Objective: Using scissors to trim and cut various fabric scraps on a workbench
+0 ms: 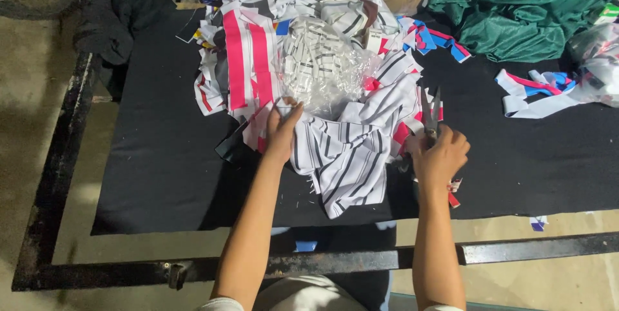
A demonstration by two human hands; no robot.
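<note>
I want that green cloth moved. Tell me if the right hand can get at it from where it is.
Probably yes: the right hand holds scissors, and only bare black tabletop separates it from the green cloth.

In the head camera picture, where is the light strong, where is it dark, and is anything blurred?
Head view: light falls brightest on the pile of white, pink and striped fabric scraps, with glare on the crinkled clear plastic bag; the black cloth table cover and the top-left corner stay dark; the right hand holding the metal scissors looks slightly soft, the left hand sharper.
</note>
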